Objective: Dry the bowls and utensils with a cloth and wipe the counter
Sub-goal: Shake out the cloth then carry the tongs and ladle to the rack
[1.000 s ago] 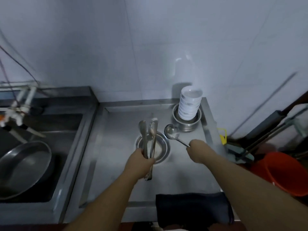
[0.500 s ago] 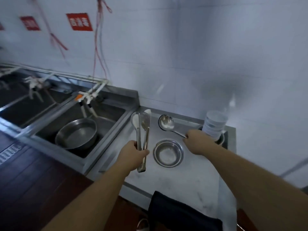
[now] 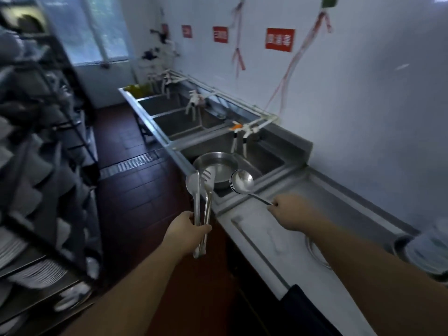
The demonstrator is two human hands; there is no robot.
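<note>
My left hand [image 3: 188,232] grips steel tongs [image 3: 202,190] upright, off the counter's front edge, above the floor. A steel ladle [image 3: 242,181] is held by its thin handle in my right hand [image 3: 292,212], its bowl out over the corner of the nearest sink. Below my right forearm lies the steel counter [image 3: 327,275], with only the rim of a small steel bowl [image 3: 315,255] showing under the arm. A dark cloth [image 3: 305,311] hangs over the counter's front edge near me. At the far right stands a blurred stack of white bowls [image 3: 429,248].
A row of steel sinks [image 3: 261,158] runs away along the white tiled wall, with taps above them. The nearest sink holds a large steel basin [image 3: 218,166]. A dark rack [image 3: 36,166] with plates and trays stands on the left, across a dark red tiled floor [image 3: 135,190].
My view has swung left and away from the counter. Both hands, with the tongs and the ladle, have moved left towards the sinks. The small bowl and bowl stack have slid to the right edge.
</note>
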